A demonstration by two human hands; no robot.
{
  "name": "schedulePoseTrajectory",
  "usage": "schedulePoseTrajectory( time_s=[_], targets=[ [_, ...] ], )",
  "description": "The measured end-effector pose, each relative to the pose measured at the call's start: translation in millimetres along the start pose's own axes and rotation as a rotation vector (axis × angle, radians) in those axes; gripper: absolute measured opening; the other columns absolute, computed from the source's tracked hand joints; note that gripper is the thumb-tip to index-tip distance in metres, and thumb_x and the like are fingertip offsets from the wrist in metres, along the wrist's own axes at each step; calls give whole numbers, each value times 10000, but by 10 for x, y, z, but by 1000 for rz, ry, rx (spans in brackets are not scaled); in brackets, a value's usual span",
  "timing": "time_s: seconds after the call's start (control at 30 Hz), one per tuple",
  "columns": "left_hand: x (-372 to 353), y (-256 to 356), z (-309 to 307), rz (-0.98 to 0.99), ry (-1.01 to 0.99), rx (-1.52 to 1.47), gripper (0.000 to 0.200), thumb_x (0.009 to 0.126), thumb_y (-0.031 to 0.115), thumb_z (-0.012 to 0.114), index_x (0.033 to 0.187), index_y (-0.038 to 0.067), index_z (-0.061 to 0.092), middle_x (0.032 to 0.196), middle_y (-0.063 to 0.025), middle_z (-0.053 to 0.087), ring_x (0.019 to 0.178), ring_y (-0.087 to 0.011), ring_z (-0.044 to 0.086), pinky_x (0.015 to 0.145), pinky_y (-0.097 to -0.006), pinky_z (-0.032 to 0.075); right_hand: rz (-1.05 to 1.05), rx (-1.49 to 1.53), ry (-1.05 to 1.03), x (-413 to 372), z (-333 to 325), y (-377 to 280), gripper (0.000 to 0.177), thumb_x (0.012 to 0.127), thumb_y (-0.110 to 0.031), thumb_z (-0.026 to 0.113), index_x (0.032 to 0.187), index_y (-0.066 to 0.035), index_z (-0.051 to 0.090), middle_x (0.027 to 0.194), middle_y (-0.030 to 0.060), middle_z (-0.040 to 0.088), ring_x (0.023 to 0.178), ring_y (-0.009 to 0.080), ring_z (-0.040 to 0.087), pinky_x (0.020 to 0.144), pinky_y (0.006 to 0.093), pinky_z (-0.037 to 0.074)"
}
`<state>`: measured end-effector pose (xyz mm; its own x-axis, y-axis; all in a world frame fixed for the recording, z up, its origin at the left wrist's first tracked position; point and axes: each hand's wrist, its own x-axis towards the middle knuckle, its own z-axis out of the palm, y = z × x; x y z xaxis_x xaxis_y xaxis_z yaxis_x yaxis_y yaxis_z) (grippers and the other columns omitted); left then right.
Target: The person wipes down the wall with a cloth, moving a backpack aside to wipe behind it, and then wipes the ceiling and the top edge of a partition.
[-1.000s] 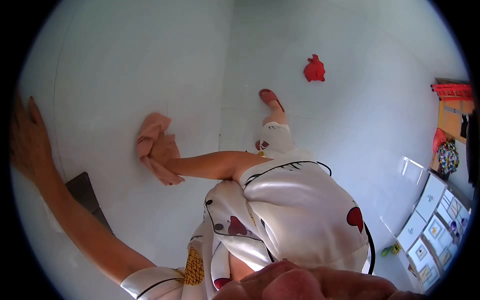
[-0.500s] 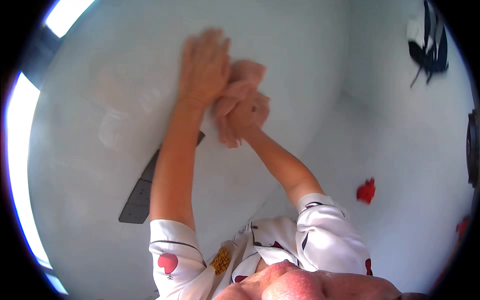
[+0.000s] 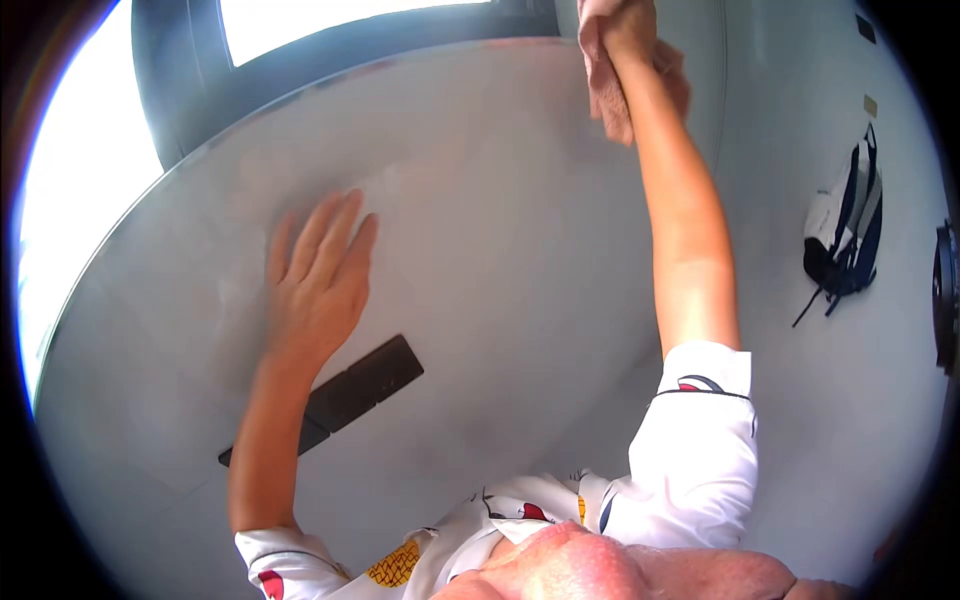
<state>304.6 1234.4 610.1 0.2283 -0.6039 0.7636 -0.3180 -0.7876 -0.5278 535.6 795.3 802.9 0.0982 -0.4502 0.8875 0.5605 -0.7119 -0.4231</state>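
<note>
My left hand (image 3: 318, 280) lies flat on the white wall (image 3: 480, 200), fingers spread and pointing up, just above a dark switch panel (image 3: 330, 395). My right arm is stretched high along the same wall. My right hand (image 3: 628, 25) grips a pink cloth (image 3: 605, 85) near the top of the view, close to the dark window frame (image 3: 180, 100). The cloth hangs down beside my wrist and presses against the wall.
A bright window (image 3: 330, 20) sits above the wall, with strong light at the left edge. A white and dark blue backpack (image 3: 845, 235) hangs on the adjoining wall at the right. A dark object (image 3: 945, 300) shows at the right edge.
My view has tilted upward. My right hand has carried the cloth up and to the right. My left hand has dropped away from the cloth and now lies flat on the wall.
</note>
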Motion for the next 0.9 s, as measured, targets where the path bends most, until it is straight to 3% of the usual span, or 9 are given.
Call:
schedulePoseTrajectory(
  time_s=[0.03,0.1,0.27,0.37,0.43,0.53,0.77,0.9],
  targets=[
    [-20,-30,-51,-29,6,49,434,880,79,646,1312,103,602,1496,-78,481,1396,-270,428,1152,-536,305,-331,-441,231,221,289,393,364,1040,-359,483,1063,-59,687,800,33,676,680,188,632,596,318,497],
    [-69,-106,-29,-103,-96,81,465,881,87,645,1341,107,581,1519,-81,453,1415,-271,402,1163,-541,283,-231,-292,-106,218,240,132,314,1012,-284,463,1141,-48,625,984,60,676,816,203,648,724,323,510],
    [158,-147,-105,-113,-122,128,515,876,112,646,1381,117,547,1552,-82,408,1444,-269,358,1182,-550,235,20,-269,-941,393,322,229,321,1034,-264,424,1162,-37,612,1016,63,653,882,197,625,797,318,509],
    [204,-153,-131,-106,-143,148,526,876,154,651,1391,133,548,1556,-70,404,1453,-257,343,1183,-543,222,134,-224,-1213,528,473,268,326,1047,-251,401,1174,-30,604,1035,65,640,922,193,611,840,315,508],
    [168,-156,-155,-113,-184,161,511,881,180,649,1383,139,561,1548,-58,413,1446,-248,352,1180,-530,227,174,-203,-1293,544,581,228,331,1056,-243,385,1183,-25,599,1047,67,631,948,190,602,869,313,508],
    [133,-175,-106,-55,-60,200,435,876,169,623,1305,111,582,1467,-66,498,1389,-234,424,1155,-487,278,217,-185,-1343,547,618,170,337,1070,-231,362,1196,-18,591,1066,69,617,988,186,588,913,310,507],
    [244,-154,-137,-24,-29,114,421,904,164,615,1321,109,594,1506,-57,455,1419,-229,379,1178,-486,237,206,-198,-1452,356,431,-434,381,1085,-279,340,1334,-48,512,1251,64,555,1121,191,529,1006,316,460],
    [889,102,-346,32,-75,-32,405,886,125,625,1290,93,606,1490,-72,471,1406,-237,397,1170,-495,255,202,-178,-1505,489,305,-534,433,1091,-313,331,1424,-69,461,1370,60,517,1201,196,493,1057,322,428]
  ],
)
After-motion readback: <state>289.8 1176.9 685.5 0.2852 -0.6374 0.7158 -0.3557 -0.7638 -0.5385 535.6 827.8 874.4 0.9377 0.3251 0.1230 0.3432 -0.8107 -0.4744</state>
